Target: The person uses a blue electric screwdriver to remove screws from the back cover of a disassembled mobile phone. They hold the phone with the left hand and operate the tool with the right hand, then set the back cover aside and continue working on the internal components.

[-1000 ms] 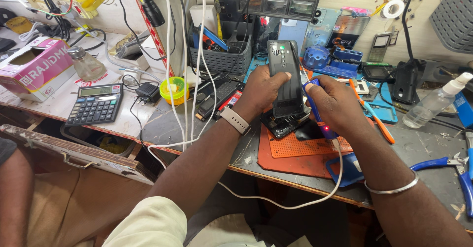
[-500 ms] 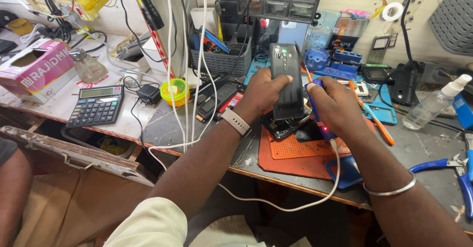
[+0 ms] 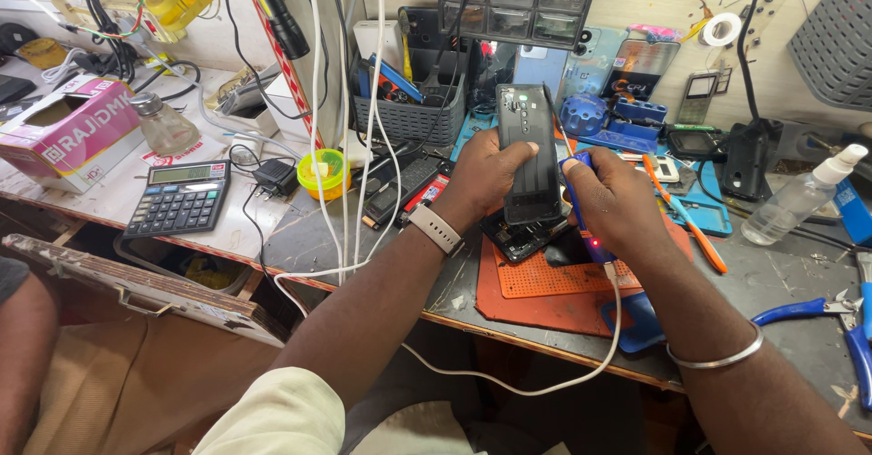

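My left hand (image 3: 488, 175) grips a dark phone (image 3: 529, 151) upright by its edge, back cover facing me, over an orange work mat (image 3: 545, 282). My right hand (image 3: 616, 202) holds a blue corded tool (image 3: 590, 228) with a small red light, its thin tip up against the phone's right side. A white cable (image 3: 509, 384) hangs from the tool below the bench edge. Another dark phone part (image 3: 518, 237) lies flat on the mat under the held phone. A pale watch strap sits on my left wrist, a metal bangle on my right.
A calculator (image 3: 179, 198), pink box (image 3: 65, 133), glass bottle (image 3: 165, 124) and yellow tape roll (image 3: 324, 173) lie at left. A grey basket (image 3: 411, 119) and parts drawers (image 3: 518, 1) stand behind. Orange screwdriver (image 3: 690, 221), spray bottle (image 3: 799, 196) and blue pliers (image 3: 822, 314) lie right. White cables hang centre.
The phone and both hands have stayed together over the mat; the view has shifted slightly. The tool tip remains at the phone's right edge.
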